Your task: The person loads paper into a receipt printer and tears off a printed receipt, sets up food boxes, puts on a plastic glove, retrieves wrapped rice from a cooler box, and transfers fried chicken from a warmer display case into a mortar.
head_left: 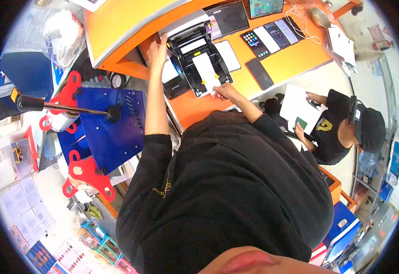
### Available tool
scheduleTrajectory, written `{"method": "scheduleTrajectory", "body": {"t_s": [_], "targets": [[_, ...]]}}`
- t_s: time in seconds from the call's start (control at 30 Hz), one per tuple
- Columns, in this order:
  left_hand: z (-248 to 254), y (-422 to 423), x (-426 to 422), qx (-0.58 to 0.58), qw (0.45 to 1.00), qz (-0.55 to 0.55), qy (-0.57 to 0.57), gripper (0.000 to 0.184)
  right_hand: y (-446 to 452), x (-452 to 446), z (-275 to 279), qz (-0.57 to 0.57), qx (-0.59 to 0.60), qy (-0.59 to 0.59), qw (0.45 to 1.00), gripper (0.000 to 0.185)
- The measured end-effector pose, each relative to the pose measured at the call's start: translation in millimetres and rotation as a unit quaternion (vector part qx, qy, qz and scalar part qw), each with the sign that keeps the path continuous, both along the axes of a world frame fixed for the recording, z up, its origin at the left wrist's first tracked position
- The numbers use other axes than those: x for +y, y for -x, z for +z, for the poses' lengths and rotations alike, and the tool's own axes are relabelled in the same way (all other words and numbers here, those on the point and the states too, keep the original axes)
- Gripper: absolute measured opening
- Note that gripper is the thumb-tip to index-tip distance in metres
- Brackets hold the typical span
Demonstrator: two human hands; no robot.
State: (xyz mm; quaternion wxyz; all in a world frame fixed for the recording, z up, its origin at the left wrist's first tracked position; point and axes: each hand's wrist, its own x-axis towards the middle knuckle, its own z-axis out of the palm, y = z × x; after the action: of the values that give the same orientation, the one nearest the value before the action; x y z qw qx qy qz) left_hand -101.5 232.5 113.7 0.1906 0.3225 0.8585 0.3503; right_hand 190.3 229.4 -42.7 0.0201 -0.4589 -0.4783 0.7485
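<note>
A black label printer [217, 59] stands on the orange desk with its lid [189, 33] raised. From inside it a white label strip [205, 71] runs toward me between yellow guides. My right hand [227, 92] pinches the near end of this strip at the printer's front edge. Beside the raised lid, on its left, is my left hand [157, 54], one finger stretched upward and apart from the others. It is close to the lid's edge; whether it touches the lid I cannot tell. A dark boxy device [175, 86] sits just left of the printer, below my left hand.
Several phones [266, 41], a dark phone [259, 74], a white tablet-like slab [228, 55] and a laptop [265, 7] lie on the desk [295, 55]. At the right, a co-worker [341, 123] holds white papers [296, 107]. A blue panel [112, 128] with red brackets stands left.
</note>
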Motion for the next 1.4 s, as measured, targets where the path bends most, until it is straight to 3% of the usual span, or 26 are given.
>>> {"method": "scheduleTrajectory", "body": {"t_s": [0.1,0.13,0.23,0.37,0.4,0.5,0.57,0.63,0.73,0.83,1.03,1.4], "targets": [[-5.4,-7.7,-9.1,0.033,0.996,0.013,-0.076,0.076,-15.7,-8.1,3.8,0.013,-0.008,0.009,1.000,0.033],[-5.4,-6.7,-9.9,-0.002,0.999,0.020,-0.046,0.087,-22.0,-11.3,5.9,0.020,-0.012,0.011,1.000,0.034],[-0.3,-7.4,-13.8,-0.020,0.999,0.012,-0.043,0.087,-32.1,-21.7,8.2,0.025,-0.015,0.015,0.999,0.035],[4.5,-19.2,-18.6,-0.047,0.997,0.007,-0.061,0.075,-35.0,-24.4,1.0,0.042,-0.011,0.021,0.999,0.034],[11.8,-27.1,-23.3,-0.045,0.996,0.006,-0.077,0.054,-35.3,-24.3,2.3,0.049,-0.011,0.024,0.998,0.033],[-3.1,-78.4,-47.0,0.236,0.937,0.075,-0.244,0.036,-37.5,-23.8,10.3,0.056,-0.015,0.029,0.998,0.033],[-17.0,-121.5,-86.1,0.205,0.955,-0.122,-0.175,0.031,-37.5,-24.9,8.5,0.046,-0.019,0.026,0.998,0.033],[-61.4,-155.4,-127.4,0.276,0.912,-0.288,-0.102,0.039,-35.6,-24.2,15.3,0.018,-0.010,0.049,0.999,0.032],[-115.1,-170.8,-162.5,0.254,0.902,-0.336,-0.091,0.042,-30.9,-24.6,10.9,-0.012,0.026,0.092,0.995,0.033],[-143.9,-172.6,-163.8,0.221,0.918,-0.321,-0.073,0.041,-29.4,-21.8,5.9,-0.040,0.042,0.153,0.986,0.033],[-187.9,-170.4,-160.3,0.275,0.908,-0.292,-0.124,0.034,-24.0,-20.1,10.9,-0.087,0.039,0.197,0.976,0.028],[-191.1,-168.8,-160.8,0.339,0.885,-0.302,-0.102,0.031,-26.5,-18.3,1.5,-0.090,0.103,0.214,0.967,0.028]]}}
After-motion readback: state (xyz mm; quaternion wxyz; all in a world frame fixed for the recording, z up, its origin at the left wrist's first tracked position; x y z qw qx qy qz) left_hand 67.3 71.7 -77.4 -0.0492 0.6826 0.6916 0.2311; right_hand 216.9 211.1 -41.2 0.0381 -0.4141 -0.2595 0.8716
